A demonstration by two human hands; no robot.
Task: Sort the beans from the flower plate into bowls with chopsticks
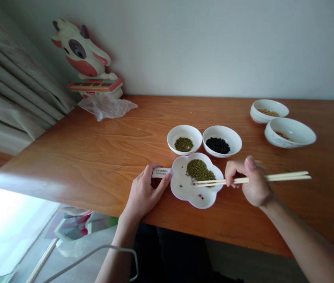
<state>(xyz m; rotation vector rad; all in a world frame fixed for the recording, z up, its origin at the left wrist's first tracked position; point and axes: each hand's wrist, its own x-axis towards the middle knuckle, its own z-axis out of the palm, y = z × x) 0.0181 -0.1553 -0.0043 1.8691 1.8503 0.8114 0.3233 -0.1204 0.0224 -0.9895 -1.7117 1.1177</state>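
Observation:
A white flower-shaped plate (184, 188) with a heap of green mung beans (198, 169) lies near the table's front edge. My right hand (251, 181) is closed around a pair of wooden chopsticks (273, 177); their tips rest at the beans on the plate. My left hand (144, 192) rests on the table left of the plate, its fingers curled on a small white label (161, 172) at the plate's left rim. Behind the plate stand a white bowl of green beans (184, 139) and a white bowl of black beans (222, 140).
Two more white bowls (268, 110) (290, 133) with a little content stand at the back right. A cow-shaped toy (87, 59) and a crumpled clear plastic bag (106, 107) sit at the back left by a curtain (13, 90). The wooden table (96, 157) ends just below the plate.

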